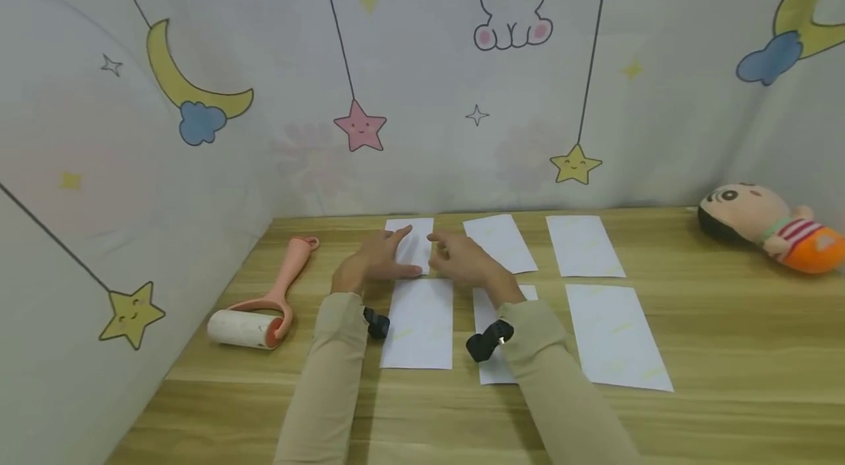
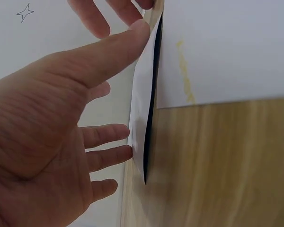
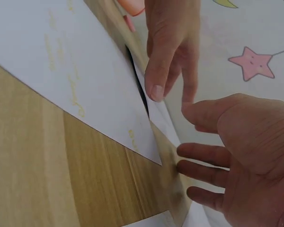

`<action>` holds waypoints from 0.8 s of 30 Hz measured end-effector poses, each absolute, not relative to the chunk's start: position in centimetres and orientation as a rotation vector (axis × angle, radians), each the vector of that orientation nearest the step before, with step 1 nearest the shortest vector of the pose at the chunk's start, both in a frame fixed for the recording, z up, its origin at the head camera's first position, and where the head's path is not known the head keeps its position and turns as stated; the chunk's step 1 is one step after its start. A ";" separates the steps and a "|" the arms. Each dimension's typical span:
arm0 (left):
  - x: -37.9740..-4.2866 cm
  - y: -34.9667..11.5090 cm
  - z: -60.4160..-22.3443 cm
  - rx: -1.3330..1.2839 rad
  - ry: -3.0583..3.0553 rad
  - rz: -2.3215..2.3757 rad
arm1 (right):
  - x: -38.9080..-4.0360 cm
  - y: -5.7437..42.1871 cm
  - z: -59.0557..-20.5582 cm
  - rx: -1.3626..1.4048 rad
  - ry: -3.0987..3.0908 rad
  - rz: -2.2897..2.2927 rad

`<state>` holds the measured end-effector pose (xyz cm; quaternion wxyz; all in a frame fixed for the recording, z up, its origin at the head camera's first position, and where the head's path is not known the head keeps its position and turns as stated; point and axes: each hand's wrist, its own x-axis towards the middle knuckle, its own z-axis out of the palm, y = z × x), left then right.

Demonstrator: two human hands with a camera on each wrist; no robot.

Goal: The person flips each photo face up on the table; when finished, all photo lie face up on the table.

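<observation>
Head view: pink-handled roller (image 1: 272,299) is lying on desk (image 1: 733,348). Just R of roller, L hand (image 1: 378,257) is lying spread w/ straight fingers, touching far-L sheet (image 1: 417,249), whose near edge is standing slightly up. Next R of roller, R hand (image 1: 465,260) is hovering beside sheet, fingers loosely bent; can't tell if touching. Sheet is prob. behaving light, thin, easily creased, sliding freely; opp. side edges are offering best hold. Also R of roller, five other sheets (image 1: 586,245) are lying; doll (image 1: 769,230) is resting farthest R.
</observation>
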<state>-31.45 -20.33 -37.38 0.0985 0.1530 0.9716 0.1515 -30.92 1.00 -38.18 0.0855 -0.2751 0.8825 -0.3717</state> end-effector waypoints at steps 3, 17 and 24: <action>-31.5 -20.2 -37.2 0.470 2.875 0.409 | -31.2 0.7 -38.4 -0.837 2.644 -1.057; -31.6 -20.7 -37.3 0.444 2.899 0.320 | -31.2 0.2 -38.7 -0.836 2.702 -0.858; -31.7 -21.3 -37.3 0.471 2.871 0.395 | -31.0 -0.3 -38.7 -0.815 2.762 -0.739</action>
